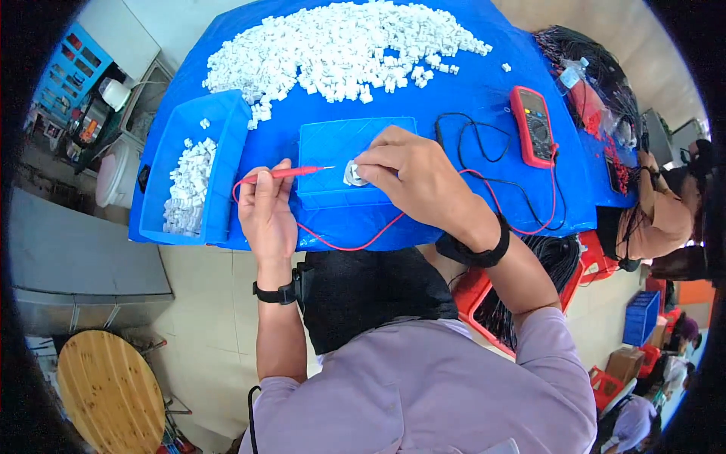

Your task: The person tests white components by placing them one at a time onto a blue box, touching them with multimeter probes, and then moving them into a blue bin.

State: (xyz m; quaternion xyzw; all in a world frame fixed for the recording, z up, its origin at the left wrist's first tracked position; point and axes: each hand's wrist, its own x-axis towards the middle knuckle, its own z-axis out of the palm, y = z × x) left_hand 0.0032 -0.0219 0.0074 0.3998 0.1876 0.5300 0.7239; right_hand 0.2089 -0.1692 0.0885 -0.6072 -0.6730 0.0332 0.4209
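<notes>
My left hand (268, 212) pinches a red test probe (291, 172), its thin metal tip pointing right over a blue plastic box (325, 198). A red lead (355, 247) trails from it in a loop. Above the same box, my right hand (423, 178) is closed, thumb and fingertips on a small white piece (354, 173) with a round, silvery-grey part at its base; the fingers partly cover both. The probe tip ends just left of that piece; contact cannot be made out. To the right lies a red multimeter (535, 127), with a black lead (463, 119) beside it.
White connector-like pieces (340, 49) are heaped across the far side of the blue-covered table (280, 136). More fill part of a blue bin (231, 163) at left. Bundled black cables (594, 57) lie at far right, near another person's arm (654, 204). Red crates stand below.
</notes>
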